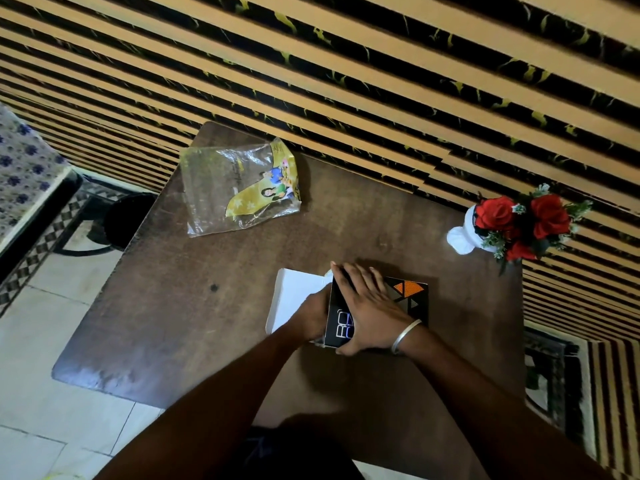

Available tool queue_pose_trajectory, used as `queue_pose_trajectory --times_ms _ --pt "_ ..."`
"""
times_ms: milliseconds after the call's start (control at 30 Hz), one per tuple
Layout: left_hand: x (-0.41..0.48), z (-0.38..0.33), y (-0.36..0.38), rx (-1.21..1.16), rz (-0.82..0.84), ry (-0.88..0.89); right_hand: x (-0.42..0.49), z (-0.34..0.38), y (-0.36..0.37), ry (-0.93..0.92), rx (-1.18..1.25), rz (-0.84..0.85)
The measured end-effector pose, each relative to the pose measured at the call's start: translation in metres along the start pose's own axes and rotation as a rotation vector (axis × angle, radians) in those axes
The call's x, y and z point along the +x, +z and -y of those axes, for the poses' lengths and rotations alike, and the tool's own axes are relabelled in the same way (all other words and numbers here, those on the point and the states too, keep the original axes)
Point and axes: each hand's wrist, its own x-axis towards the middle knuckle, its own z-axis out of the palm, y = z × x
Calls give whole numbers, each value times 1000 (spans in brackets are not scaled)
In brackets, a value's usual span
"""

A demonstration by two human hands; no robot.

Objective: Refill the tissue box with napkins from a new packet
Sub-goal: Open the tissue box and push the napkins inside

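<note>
A black tissue box with orange triangles lies on the brown table, near its front right. Its white end flap hangs open to the left. My right hand lies flat across the box top and grips it, a silver bangle on the wrist. My left hand is pushed into the open left end; its fingers are hidden inside, so what they hold cannot be seen. An emptied clear plastic packet with a yellow printed label lies crumpled at the table's back left.
A white vase of red artificial roses stands at the table's right back corner. A striped tan and black wall runs behind. A dark bin sits on the tiled floor left of the table, beside a patterned bed.
</note>
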Motion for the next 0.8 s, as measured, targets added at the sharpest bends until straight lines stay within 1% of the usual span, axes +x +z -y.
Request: queue_pose_trajectory --times_ms 33,133,167,200,233,300,333,400,433,500,567,600,667,800 --pt "0 3 -2 78 -72 33 0 0 0 3 -3 -5" --pt "0 16 -11 455 -305 114 1 -1 1 0 -7 -10" --pt "-3 20 -15 547 -352 156 1 -1 1 -2 -1 -7" --pt "-6 25 -18 622 -360 224 1 -1 1 -4 5 -4" --pt "-9 26 -20 702 -326 319 1 -1 1 -6 7 -7" --pt "-15 34 -25 877 -218 582 0 -1 1 -8 -5 -22" --pt "-16 37 -30 994 -175 669 0 -2 2 -11 -9 -22" --pt "-16 41 -41 1276 -50 684 0 -2 3 -15 -1 -13" --pt "-16 39 -46 1366 34 675 1 -2 3 -14 4 -10" --pt "-13 32 -48 1493 145 749 2 -3 4 -10 4 -10" --pt "-12 20 -42 1587 220 863 2 -3 4 -9 8 -10" --pt "-10 18 -39 1584 248 926 2 -2 4 -13 12 -10" --pt "-4 16 -36 1590 341 942 2 -1 3 -20 12 -9" --pt "7 18 -32 1684 514 946 1 -2 6 -43 -38 -11"
